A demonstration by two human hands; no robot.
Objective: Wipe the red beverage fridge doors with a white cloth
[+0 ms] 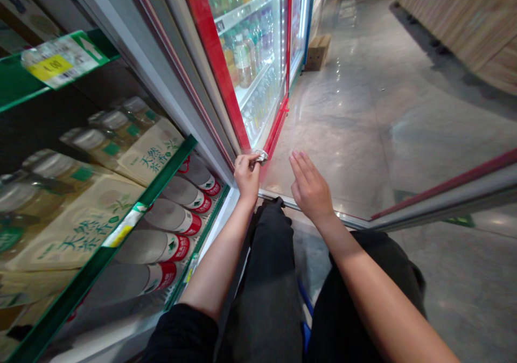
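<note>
Wiping, I'd guess: left hand [247, 179] pinching a crumpled wad [262, 157] by the glass door [444, 196], right hand [310, 188] straight-fingered, empty. Next stroke probably needs steady pressure.

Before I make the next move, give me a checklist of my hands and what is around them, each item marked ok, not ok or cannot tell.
1. Crumpled wad gripped: ok, in the fingers of the left hand.
2. Right hand free: ok, nothing visible in it.
3. Right hand touching the glass door: cannot tell from this angle.
4. Glass door open: ok, it stands swung away from the green-edged shelf.
5. Red-labelled bottles lined up: ok, in a row below that shelf's edge.
</note>
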